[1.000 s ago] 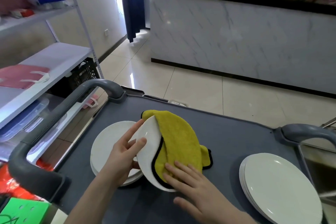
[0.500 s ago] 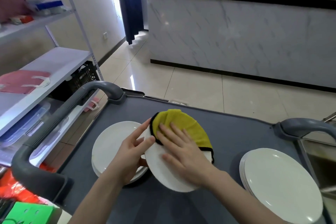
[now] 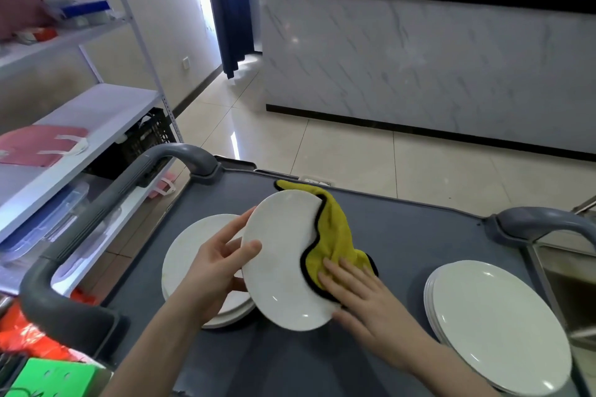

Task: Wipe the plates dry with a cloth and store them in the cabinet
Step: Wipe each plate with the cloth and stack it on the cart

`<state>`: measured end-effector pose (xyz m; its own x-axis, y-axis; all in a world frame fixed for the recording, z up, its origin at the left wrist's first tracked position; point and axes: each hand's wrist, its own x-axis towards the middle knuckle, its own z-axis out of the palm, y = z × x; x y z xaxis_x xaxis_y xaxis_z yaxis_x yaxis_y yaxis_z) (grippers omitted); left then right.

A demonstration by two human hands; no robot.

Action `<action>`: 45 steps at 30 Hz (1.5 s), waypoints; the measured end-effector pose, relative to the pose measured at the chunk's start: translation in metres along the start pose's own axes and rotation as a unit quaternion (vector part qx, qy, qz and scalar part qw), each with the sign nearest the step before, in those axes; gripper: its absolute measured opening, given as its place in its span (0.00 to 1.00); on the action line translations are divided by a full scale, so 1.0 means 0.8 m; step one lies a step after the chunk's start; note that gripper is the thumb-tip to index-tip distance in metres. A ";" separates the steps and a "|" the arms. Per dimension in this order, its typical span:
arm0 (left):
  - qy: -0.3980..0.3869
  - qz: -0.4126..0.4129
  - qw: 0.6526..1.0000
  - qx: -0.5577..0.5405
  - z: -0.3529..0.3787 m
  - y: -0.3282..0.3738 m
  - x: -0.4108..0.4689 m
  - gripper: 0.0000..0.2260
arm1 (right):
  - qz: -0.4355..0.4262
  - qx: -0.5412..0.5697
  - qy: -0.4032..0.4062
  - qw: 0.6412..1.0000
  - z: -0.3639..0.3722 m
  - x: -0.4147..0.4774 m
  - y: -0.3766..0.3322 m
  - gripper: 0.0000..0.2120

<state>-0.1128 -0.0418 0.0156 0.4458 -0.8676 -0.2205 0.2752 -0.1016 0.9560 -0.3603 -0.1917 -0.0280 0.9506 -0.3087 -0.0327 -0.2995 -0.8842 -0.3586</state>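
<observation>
Yellow black-edged cloth (image 3: 332,235) sits pressed by the flat fingers of my right hand (image 3: 364,296) on the round white ceramic plate (image 3: 280,261) my left hand (image 3: 216,271) grips tilted over the grey cart worktop (image 3: 419,235): mid-wipe, I judge, the bare left half needing the next sweep.

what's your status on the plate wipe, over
Left hand grips tilted plate by rim. Right hand flat, pressing yellow cloth onto it. Left stack, right stack alongside, nothing blocking.
</observation>
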 end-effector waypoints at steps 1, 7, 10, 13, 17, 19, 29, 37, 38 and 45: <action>-0.009 -0.001 1.000 0.002 0.003 0.002 0.001 0.26 | 0.015 0.002 0.014 1.000 -0.005 0.010 0.004 0.26; -0.054 -0.015 0.998 0.010 0.023 -0.005 0.005 0.25 | 0.030 0.054 0.075 0.995 -0.032 0.068 -0.028 0.27; -0.038 -0.018 0.999 -0.011 0.025 -0.011 0.006 0.24 | -0.030 0.051 0.053 0.997 -0.020 0.065 -0.059 0.27; -0.005 -0.020 0.999 -0.026 0.017 -0.010 0.006 0.24 | -0.073 0.055 0.026 0.996 -0.009 0.042 -0.067 0.25; 0.029 -0.008 0.999 -0.020 0.001 -0.004 0.002 0.24 | -0.076 0.050 -0.007 0.996 0.007 0.000 -0.043 0.23; 0.026 -0.003 1.000 -0.009 -0.004 -0.002 0.001 0.26 | -0.044 0.027 -0.020 0.998 0.013 -0.013 -0.024 0.23; 0.025 -0.001 0.999 -0.024 0.006 -0.012 0.000 0.27 | 0.112 0.229 0.332 0.908 -0.014 0.033 0.002 0.13; 0.054 0.029 0.998 0.009 0.014 -0.021 -0.006 0.24 | 0.263 0.504 0.329 0.754 -0.023 0.044 0.008 0.18; 0.054 0.034 0.998 0.017 0.015 -0.020 -0.007 0.24 | 0.266 0.514 0.317 0.751 -0.025 0.044 0.010 0.17; 0.041 0.073 0.990 0.114 0.017 -0.010 -0.011 0.22 | 0.236 0.502 0.242 0.796 -0.043 0.042 0.011 0.08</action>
<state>-0.1309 -0.0400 0.0126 0.5366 -0.8399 -0.0820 0.0079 -0.0922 0.9957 -0.3335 -0.2219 -0.0004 0.5365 -0.8369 -0.1084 -0.1664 0.0210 -0.9858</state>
